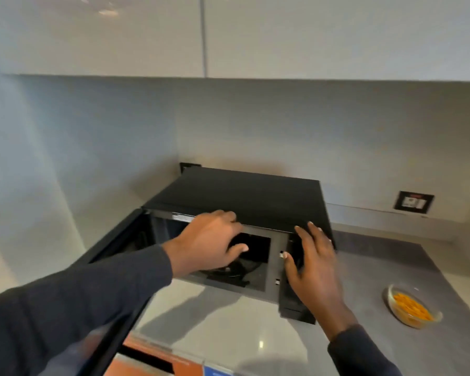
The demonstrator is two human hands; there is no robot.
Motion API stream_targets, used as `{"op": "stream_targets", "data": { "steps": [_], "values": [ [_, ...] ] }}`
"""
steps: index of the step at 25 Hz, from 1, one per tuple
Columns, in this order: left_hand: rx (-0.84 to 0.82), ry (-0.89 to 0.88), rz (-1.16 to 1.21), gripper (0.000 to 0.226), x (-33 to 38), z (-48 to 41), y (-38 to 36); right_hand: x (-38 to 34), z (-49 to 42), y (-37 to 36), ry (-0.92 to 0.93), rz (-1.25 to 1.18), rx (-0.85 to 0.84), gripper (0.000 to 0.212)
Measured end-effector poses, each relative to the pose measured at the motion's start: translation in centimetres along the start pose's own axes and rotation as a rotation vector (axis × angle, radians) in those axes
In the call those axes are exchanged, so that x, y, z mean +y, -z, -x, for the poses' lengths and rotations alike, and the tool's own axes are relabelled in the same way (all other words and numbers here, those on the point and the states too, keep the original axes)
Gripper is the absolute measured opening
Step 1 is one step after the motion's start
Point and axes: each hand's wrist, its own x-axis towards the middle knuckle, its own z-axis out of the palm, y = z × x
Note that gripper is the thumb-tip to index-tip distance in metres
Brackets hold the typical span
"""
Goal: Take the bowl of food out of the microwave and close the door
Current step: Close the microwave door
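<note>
A black microwave [250,196] sits in the counter's corner, and its door [111,270] is swung wide open to the left. The cavity [253,256] looks dark with no bowl inside. A glass bowl of orange food [411,308] stands on the grey counter to the right of the microwave. My left hand [209,242] hovers at the top front edge of the cavity opening, fingers curled, holding nothing. My right hand [314,267] is spread flat in front of the control panel, fingers apart and empty.
The grey countertop [228,329] runs in front of and to the right of the microwave. White wall cabinets [228,36] hang overhead. A wall socket [414,202] sits behind on the right. Orange and blue packaging [168,362] lies at the near counter edge.
</note>
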Motion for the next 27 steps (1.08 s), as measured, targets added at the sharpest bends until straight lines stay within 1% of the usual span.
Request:
{"op": "stream_targets", "data": {
  "steps": [3, 6, 8, 10, 13, 16, 19, 24, 26, 27],
  "values": [
    [-0.075, 0.161, -0.104, 0.047, -7.7, 4.1, 0.9, -1.2, 0.2, -2.1, -0.052, 0.180, -0.042, 0.074],
    [-0.177, 0.289, -0.127, 0.048, -13.6, 8.6, 0.1, -1.4, 0.3, -3.0, -0.051, 0.244, 0.000, 0.074],
    [-0.240, 0.307, -0.078, 0.046, -15.8, 11.2, -1.0, -1.4, 0.3, -3.2, -0.054, 0.264, 0.029, 0.073],
    [-0.204, 0.300, 0.054, 0.042, -16.7, 13.0, -2.2, -1.5, 0.4, -3.2, -0.056, 0.276, 0.048, 0.072],
    [-0.040, 0.362, 0.292, 0.036, -16.6, 13.8, -3.4, -2.2, 0.4, -3.4, -0.074, 0.267, 0.072, 0.071],
    [0.052, 0.407, 0.396, 0.032, -15.6, 12.8, -3.7, -2.7, 0.3, -3.5, -0.093, 0.246, 0.075, 0.071],
    [0.056, 0.382, 0.464, 0.035, -13.8, 11.3, -4.0, -2.7, 0.2, -3.1, -0.094, 0.248, 0.065, 0.071],
    [0.048, 0.339, 0.616, 0.048, -9.7, 7.6, -4.6, -2.5, -0.1, -1.8, -0.077, 0.262, -0.023, 0.070],
    [0.038, 0.291, 0.594, 0.057, -8.2, 5.5, -5.1, -2.0, -0.8, -0.5, -0.064, 0.274, -0.095, 0.070],
    [0.028, 0.265, 0.565, 0.065, -7.5, 4.4, -5.4, -1.7, -1.2, 0.3, -0.071, 0.243, -0.141, 0.072]
  ]
}}
